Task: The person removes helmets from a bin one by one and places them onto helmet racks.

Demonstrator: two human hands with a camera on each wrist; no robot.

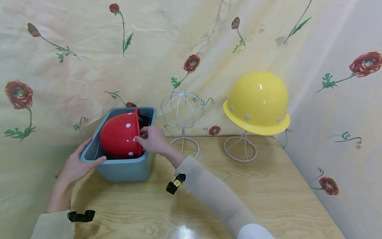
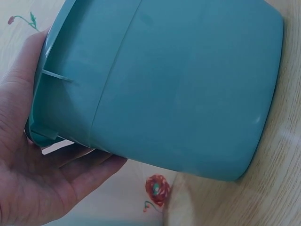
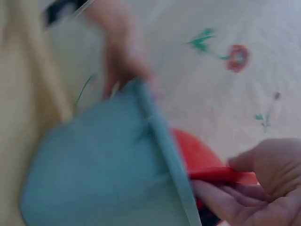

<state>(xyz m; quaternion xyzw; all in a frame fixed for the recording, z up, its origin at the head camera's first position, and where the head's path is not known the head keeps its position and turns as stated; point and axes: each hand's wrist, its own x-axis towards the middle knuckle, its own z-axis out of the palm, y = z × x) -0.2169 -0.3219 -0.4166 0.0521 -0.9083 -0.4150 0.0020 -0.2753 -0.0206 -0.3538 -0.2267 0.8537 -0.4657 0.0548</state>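
Note:
A red hard hat (image 1: 117,136) lies on its side inside a blue-green plastic bin (image 1: 125,171), its brim facing right. My right hand (image 1: 153,138) pinches that brim, thumb outside and fingers inside, as the right wrist view also shows at the red brim (image 3: 216,174). With my left hand (image 1: 76,166) I hold the bin's near left corner, the thumb along the rim. In the left wrist view the left fingers (image 2: 94,174) curl under the rim against the bin wall (image 2: 178,94). Something dark shows behind the brim, mostly hidden.
A yellow hard hat (image 1: 259,103) sits tilted on a white wire stand (image 1: 240,157) at the right. Another wire stand (image 1: 182,124), bare, stands between it and the bin. Behind the wooden table (image 1: 262,192) hangs a flowered wall covering (image 1: 167,36), which also runs along both sides.

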